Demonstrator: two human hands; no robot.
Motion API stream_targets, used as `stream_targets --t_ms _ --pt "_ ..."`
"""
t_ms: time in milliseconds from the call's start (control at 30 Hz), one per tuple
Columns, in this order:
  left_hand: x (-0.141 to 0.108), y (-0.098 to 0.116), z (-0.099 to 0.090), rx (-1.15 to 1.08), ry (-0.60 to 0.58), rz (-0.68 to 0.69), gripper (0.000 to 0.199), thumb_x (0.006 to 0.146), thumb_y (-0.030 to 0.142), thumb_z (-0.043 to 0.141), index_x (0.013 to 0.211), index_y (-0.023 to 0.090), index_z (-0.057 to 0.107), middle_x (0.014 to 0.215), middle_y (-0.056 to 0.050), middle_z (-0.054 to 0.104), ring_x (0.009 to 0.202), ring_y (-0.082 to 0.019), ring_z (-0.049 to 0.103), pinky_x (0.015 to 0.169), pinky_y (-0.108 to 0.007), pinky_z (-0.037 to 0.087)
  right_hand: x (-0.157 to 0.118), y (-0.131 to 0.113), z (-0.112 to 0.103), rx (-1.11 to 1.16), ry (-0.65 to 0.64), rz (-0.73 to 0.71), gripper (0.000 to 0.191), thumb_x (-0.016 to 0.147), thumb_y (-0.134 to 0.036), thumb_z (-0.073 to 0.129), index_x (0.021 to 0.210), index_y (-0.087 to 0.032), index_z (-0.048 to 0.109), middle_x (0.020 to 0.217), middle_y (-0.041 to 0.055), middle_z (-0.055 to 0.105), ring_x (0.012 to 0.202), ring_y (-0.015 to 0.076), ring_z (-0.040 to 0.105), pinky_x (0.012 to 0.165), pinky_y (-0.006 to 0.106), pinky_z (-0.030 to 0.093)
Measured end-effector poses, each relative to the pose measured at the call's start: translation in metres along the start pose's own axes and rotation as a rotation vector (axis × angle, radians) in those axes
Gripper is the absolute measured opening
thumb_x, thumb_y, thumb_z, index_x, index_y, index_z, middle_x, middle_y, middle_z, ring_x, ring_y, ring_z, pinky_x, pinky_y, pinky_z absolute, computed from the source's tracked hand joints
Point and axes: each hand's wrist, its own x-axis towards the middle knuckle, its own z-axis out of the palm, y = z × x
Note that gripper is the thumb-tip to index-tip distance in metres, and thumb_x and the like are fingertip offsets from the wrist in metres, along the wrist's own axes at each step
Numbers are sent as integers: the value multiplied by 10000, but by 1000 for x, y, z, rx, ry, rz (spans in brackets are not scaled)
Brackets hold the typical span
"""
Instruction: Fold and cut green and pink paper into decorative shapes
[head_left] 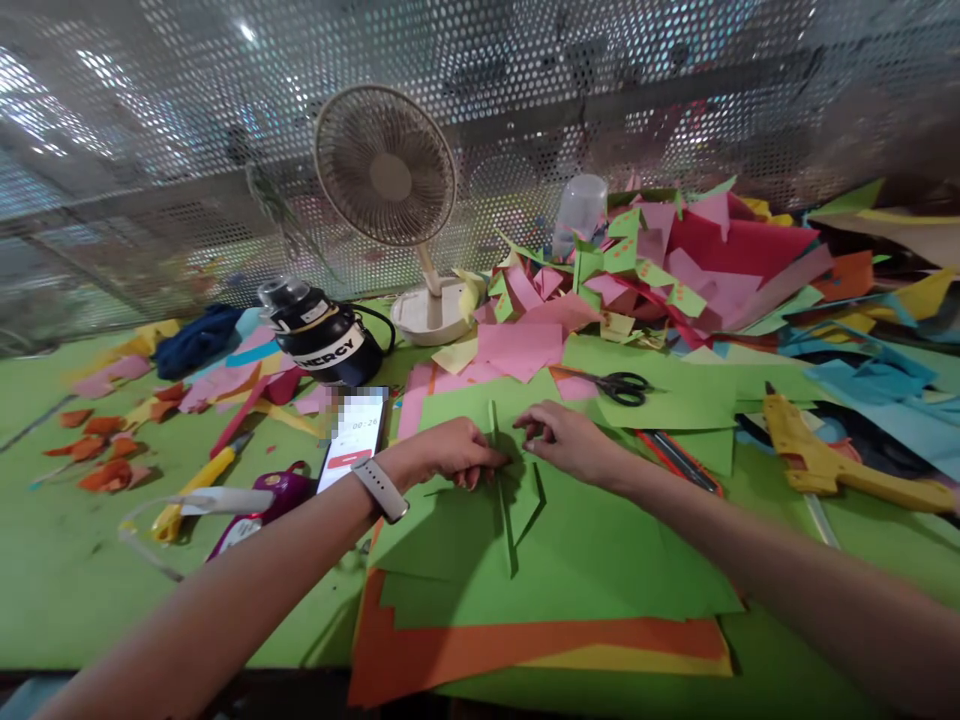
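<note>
My left hand (pixel 461 452), with a pale watch strap (pixel 381 488) on its wrist, is closed on a folded green paper piece (pixel 504 520). Its index finger reaches across the upright fold. Just right of that fold, my right hand (pixel 566 442) hovers with bent fingers slightly apart, and nothing shows between them. The folded piece has a narrow standing strip and a flap that opens to the right. Beneath it lie stacked green sheets (pixel 615 570), with an orange sheet (pixel 420 650) showing at the front.
Black-handled scissors (pixel 626 388) and a cutter (pixel 679 460) lie behind my right forearm. A yellow glue gun (pixel 817 450) is at right; a phone (pixel 352 440), purple glue gun (pixel 281 492) and yellow knife (pixel 199 490) are at left. Behind stand a fan (pixel 390 178), black bottle (pixel 326 340) and paper scraps (pixel 720 260).
</note>
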Motion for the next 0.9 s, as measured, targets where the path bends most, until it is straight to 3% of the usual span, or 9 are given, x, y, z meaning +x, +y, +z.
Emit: stream_targets --t_ms 433,500,667,800,900 --pt "-6 -2 8 13 141 33 222 654 313 643 504 172 561 477 -10 615 437 -121 547 456 -225 425 1 1 1 -4 28 -31 225 761 -56 638 958 -160 667 867 29 639 670 116 564 644 253 452" --pt "-9 -4 12 38 236 76 187 677 308 624 561 173 567 505 -12 623 455 -136 569 466 -237 438 0 0 1 -9 29 -25 222 760 -53 636 957 -152 665 872 33 640 665 114 562 640 252 454" --pt "-20 -15 26 146 617 221 104 764 291 564 781 189 579 671 -11 645 577 -155 592 506 -242 403 0 0 1 -33 29 -19 215 766 -65 627 960 -152 664 890 38 644 687 122 575 654 257 457" --pt "-29 -20 38 268 715 322 87 776 271 582 822 201 609 706 -16 652 651 -184 613 562 -268 429 -1 -3 -4 -64 25 -8 156 781 -98 616 921 -153 660 861 30 642 697 128 581 635 246 448" --pt "-32 -18 39 355 753 428 101 790 240 576 866 196 628 857 -49 670 776 -210 633 689 -317 483 -4 -9 -12 -105 23 3 85 813 -244 631 834 -163 647 830 33 634 702 147 575 609 254 429"
